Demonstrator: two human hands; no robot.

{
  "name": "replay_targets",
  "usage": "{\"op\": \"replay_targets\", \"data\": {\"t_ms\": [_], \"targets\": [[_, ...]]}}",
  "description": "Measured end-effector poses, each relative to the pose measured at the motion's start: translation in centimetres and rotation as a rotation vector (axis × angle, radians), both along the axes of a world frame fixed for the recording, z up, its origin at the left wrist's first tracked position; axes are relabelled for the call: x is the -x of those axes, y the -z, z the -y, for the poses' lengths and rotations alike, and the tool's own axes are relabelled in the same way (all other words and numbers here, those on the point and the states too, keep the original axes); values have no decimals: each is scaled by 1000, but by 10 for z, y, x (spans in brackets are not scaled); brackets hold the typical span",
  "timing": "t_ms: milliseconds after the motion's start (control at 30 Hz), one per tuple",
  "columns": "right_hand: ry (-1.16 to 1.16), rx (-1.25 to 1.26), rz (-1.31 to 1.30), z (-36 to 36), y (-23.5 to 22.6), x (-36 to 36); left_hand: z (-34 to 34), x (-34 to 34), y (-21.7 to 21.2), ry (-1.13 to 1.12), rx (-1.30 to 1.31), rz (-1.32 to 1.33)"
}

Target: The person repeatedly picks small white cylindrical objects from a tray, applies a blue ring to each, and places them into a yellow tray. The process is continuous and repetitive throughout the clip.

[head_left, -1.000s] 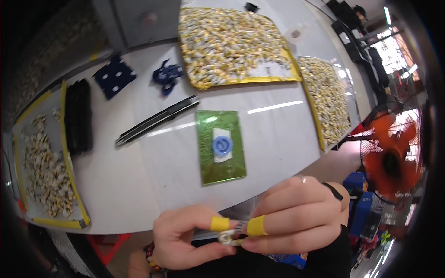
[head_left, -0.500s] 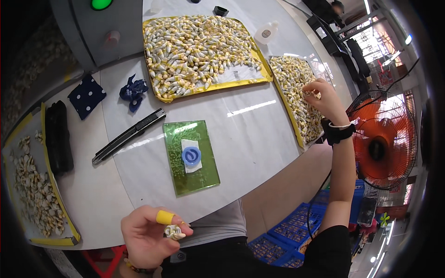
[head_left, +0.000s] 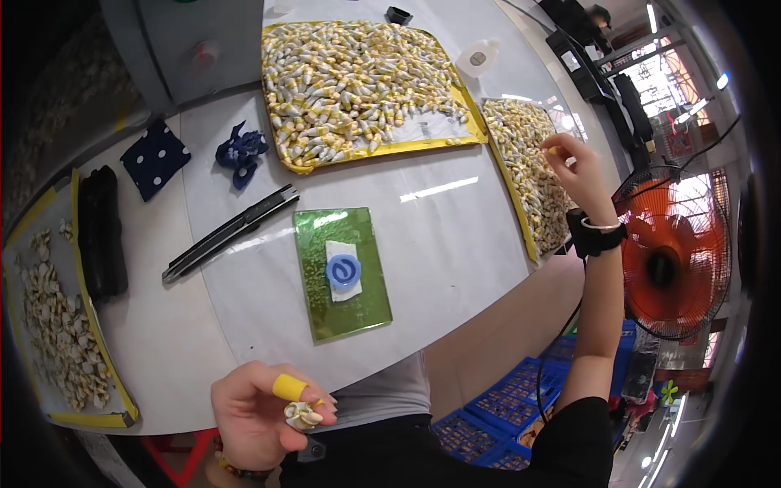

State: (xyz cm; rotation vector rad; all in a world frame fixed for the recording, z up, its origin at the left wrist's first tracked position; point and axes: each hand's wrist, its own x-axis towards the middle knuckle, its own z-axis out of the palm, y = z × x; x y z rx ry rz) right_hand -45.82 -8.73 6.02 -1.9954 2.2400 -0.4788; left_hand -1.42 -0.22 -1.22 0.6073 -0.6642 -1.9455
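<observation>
My left hand [head_left: 260, 407] stays low near my body, below the table's front edge. Its thumb wears a yellow finger cot, and it pinches a small pale, yellow-tipped piece [head_left: 303, 416]. My right hand [head_left: 573, 167] reaches out over the right yellow tray [head_left: 521, 203], which is full of small white-and-yellow pieces. Its fingers are loosely bent above the pile, with a yellow cot at the fingertip; I cannot tell whether it holds a piece. A black band is on that wrist. A green mat [head_left: 340, 272] with a blue ring on a white card lies in the middle of the table.
A big yellow tray [head_left: 382, 149] of the same pieces stands at the back. A left tray [head_left: 81, 325] holds pale husks and a black block. A black utility knife [head_left: 230, 233], two dark blue cloths [head_left: 154, 159] and an orange fan [head_left: 667, 260] are around.
My two hands, joined on the piece a second ago, have parted. My right hand went out to the right tray; my left hand kept the piece. My view shifted.
</observation>
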Motion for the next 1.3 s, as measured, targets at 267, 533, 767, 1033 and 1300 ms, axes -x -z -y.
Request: {"op": "replay_targets", "data": {"t_ms": [267,533,767,1033,1300], "targets": [[-356,64,381,-26,-16,-142,1,-5,4,47,63,-46],[-775,-75,385,-14,-6,-195,3,-6,1,43,15,-88],[-780,-134,438,-7,5,-203,6,-11,7,89,31,-238],[-771,42,128,-10,2,-212,6,-13,8,98,30,-241],[-897,172,-117,-8,25,-214,6,-12,5,57,1,-267]]}}
